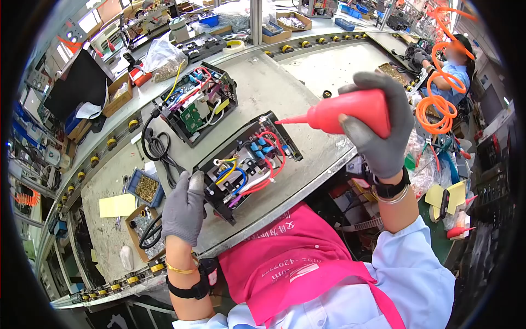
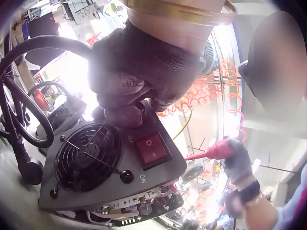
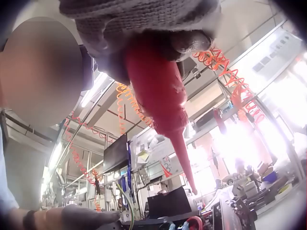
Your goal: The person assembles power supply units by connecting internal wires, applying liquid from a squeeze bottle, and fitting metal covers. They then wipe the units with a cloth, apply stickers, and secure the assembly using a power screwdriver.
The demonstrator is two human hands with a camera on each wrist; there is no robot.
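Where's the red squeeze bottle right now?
Head view, upper right: the red squeeze bottle is gripped by the right hand, nozzle pointing left toward the open black unit.

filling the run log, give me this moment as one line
left hand grips open black metal power unit with coloured wires | right hand holds red plastic squeeze bottle, nozzle toward unit

"ON" beside the red rocker switch [image 2: 152,149] on the grey rear panel [image 2: 168,168]

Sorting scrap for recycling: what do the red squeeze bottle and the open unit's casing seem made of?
The red squeeze bottle: seemingly soft matte plastic, with a moulded tapering nozzle. The casing: probably painted sheet metal, dark satin, thin flat panel with fan and switch cut-outs.
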